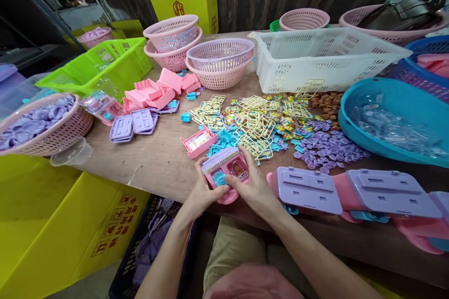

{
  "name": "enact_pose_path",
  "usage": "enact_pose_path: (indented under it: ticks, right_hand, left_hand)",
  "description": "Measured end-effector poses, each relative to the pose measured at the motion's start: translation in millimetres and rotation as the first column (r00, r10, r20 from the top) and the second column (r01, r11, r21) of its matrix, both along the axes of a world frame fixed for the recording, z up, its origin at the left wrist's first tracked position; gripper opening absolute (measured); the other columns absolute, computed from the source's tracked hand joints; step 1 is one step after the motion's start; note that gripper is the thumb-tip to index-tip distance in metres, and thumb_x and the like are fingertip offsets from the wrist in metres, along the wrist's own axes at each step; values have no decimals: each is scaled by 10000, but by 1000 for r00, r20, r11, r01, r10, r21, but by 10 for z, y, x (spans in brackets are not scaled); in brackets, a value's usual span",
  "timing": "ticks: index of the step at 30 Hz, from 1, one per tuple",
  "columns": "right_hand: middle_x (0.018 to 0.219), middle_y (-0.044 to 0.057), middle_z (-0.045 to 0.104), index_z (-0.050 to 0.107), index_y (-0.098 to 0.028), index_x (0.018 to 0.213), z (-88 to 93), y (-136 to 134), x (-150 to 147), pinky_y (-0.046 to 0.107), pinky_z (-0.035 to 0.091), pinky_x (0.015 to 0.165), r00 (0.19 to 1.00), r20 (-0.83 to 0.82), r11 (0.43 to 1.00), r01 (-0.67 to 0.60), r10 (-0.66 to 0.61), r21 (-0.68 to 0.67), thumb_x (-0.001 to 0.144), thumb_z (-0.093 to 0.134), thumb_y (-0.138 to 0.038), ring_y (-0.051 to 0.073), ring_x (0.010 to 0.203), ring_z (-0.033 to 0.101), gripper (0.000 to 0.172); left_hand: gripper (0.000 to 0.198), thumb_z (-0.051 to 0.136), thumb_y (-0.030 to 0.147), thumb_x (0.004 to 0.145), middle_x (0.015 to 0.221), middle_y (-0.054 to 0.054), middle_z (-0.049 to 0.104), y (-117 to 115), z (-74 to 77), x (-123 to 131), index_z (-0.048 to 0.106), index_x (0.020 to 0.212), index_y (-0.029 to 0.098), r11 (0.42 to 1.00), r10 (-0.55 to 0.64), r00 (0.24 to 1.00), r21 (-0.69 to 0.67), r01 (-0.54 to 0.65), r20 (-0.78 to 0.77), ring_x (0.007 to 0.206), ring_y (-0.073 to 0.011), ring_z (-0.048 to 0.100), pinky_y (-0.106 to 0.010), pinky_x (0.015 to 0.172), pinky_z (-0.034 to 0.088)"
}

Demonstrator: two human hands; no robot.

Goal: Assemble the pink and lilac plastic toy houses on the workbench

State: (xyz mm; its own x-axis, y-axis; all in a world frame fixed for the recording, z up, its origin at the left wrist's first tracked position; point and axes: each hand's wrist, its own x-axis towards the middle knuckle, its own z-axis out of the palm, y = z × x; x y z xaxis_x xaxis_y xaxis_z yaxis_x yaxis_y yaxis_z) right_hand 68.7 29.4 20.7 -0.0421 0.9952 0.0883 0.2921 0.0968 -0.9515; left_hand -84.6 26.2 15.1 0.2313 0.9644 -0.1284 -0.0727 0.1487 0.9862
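Note:
Both of my hands grip a pink toy case (226, 173) with a lilac top strip, a blue knob and a small picture on its front, held at the table's near edge. My left hand (202, 190) wraps its left side, thumb on the front. My right hand (250, 186) clasps the right side, fingers curled over the top. Just behind lies an open pink tray part (198, 142). A row of finished pink toys with lilac lids (354, 191) lies to the right along the table edge.
Loose parts cover the wooden table (157, 163): cream frames (257, 133), lilac discs (324, 147), blue bits, lilac trays (133, 126), pink boxes (157, 91). Pink baskets (219, 63), a white crate (322, 58), a green crate (101, 67) and a blue basin (393, 119) ring them. Yellow bins stand at left.

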Motion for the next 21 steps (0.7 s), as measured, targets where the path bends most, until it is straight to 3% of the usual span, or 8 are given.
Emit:
enact_pose_path:
  ticks: [7, 12, 15, 21]
  right_hand:
    - [1357, 119, 449, 341, -221, 1349, 2, -74, -61, 497, 355, 1026, 995, 40, 994, 90, -93, 67, 766, 589, -276, 261, 1254, 419, 636]
    - [1367, 129, 410, 293, -235, 1351, -5, -68, -37, 498, 350, 1023, 998, -56, 999, 26, -27, -28, 758, 611, -371, 261, 1262, 401, 687]
    - [1328, 142, 429, 306, -220, 1325, 4, -62, -37, 502, 373, 997, 996, -73, 996, 46, -51, -76, 715, 648, -423, 278, 1233, 424, 728]
    - [1279, 119, 477, 362, -230, 1279, 17, -100, -93, 484, 380, 990, 991, -57, 992, 123, -123, 2, 746, 628, -399, 263, 1193, 457, 620]
  left_hand:
    - [890, 757, 463, 614, 1283, -101, 458, -11, 5, 27, 182, 1263, 261, 1000, 22, 1000, 1, -22, -7, 1158, -243, 507, -392, 1005, 384]
    - [861, 752, 472, 611, 1245, -94, 480, 0, -24, 36, 204, 1241, 262, 998, 14, 1000, 59, -14, -8, 1140, -250, 520, -409, 1002, 391]
    - [879, 766, 460, 594, 1301, -108, 430, -19, -49, 29, 196, 1234, 261, 998, -5, 1000, 64, 6, -19, 1179, -259, 489, -416, 1020, 373]
    - [866, 727, 376, 681, 1328, -105, 421, -61, -47, 1, 126, 1297, 273, 996, -71, 997, 46, 71, 12, 1232, -245, 451, -416, 1060, 330]
